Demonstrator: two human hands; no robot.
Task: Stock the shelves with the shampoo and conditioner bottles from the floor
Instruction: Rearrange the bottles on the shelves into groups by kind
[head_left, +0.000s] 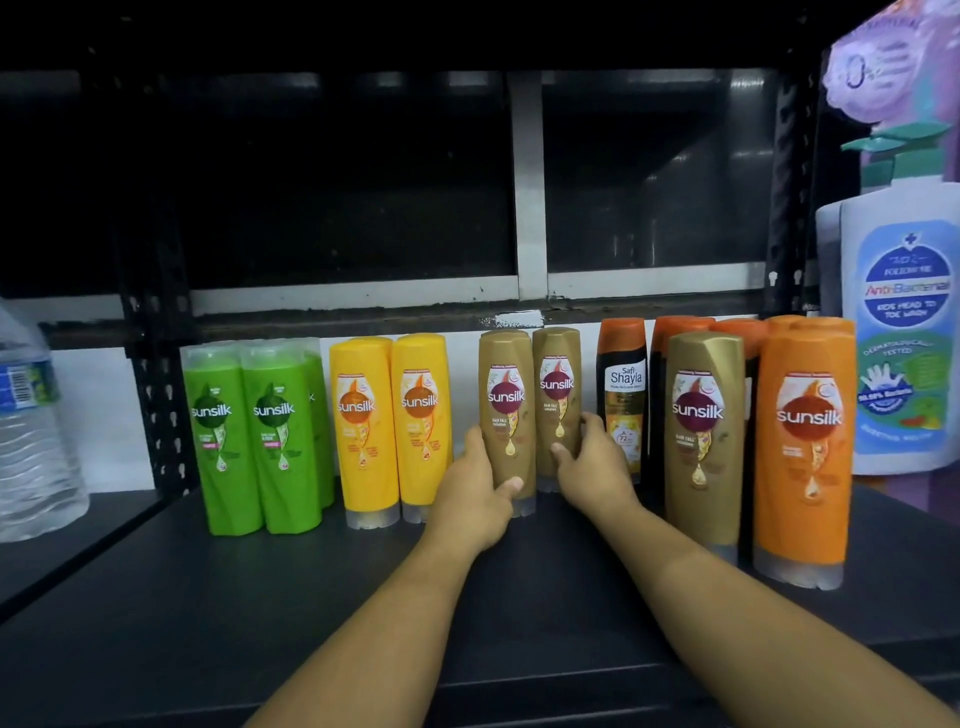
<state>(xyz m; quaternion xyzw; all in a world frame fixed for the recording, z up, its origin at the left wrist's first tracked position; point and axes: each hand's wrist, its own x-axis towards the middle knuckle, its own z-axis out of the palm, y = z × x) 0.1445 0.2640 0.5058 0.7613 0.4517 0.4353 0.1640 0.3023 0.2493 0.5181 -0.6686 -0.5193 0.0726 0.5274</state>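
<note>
Our left hand (469, 493) grips the left gold bottle (509, 374) and our right hand (597, 467) grips the right gold bottle (557, 364). Both stand upright on the shelf (311, 597), just right of the yellow bottles (363, 415).

The water bottle (31, 426) runs off the left edge; a third green bottle (323, 441) hides behind two others.

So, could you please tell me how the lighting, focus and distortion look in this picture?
Head view: the back of the shelf is nearly black, while the foreground is evenly lit; the Sunsilk logos on the gold bottles read sharply, the small print does not; wide-angle bending tilts and softens the white pump bottle and the water bottle at the edges.
</note>
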